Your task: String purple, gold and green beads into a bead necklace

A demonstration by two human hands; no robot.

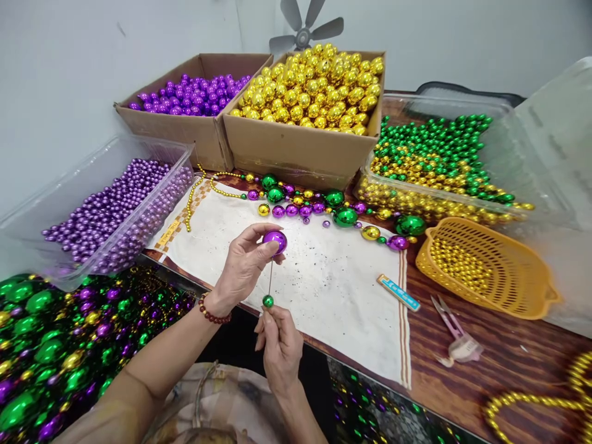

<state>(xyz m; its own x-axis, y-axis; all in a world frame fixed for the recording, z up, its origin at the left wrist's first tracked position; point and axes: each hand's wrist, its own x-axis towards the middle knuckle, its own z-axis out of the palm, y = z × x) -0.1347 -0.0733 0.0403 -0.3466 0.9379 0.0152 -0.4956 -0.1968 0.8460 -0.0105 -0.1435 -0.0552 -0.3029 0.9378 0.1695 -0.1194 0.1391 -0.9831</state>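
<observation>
A large shiny purple bead point(276, 242) is pinched between the thumb and fingers of my left hand point(245, 265), above the white cloth point(324, 290). From it a thin needle or wire point(271, 277) runs down to a small green bead point(267, 301). My right hand point(281, 345) is closed just under that green bead, its fingertips at the bead's lower side. Whether they grip the bead or the thread below it is hard to see. Past my hands, a strung garland point(345, 217) of green, purple and gold beads lies along the cloth's far side.
Cardboard boxes of purple beads point(194, 95) and gold beads point(309, 92) stand at the back. Clear tubs hold small purple beads point(111, 209) and green and gold beads point(430, 154). At right are a yellow basket point(522, 290), pink-handled snips point(456, 333) and a blue packet point(398, 292).
</observation>
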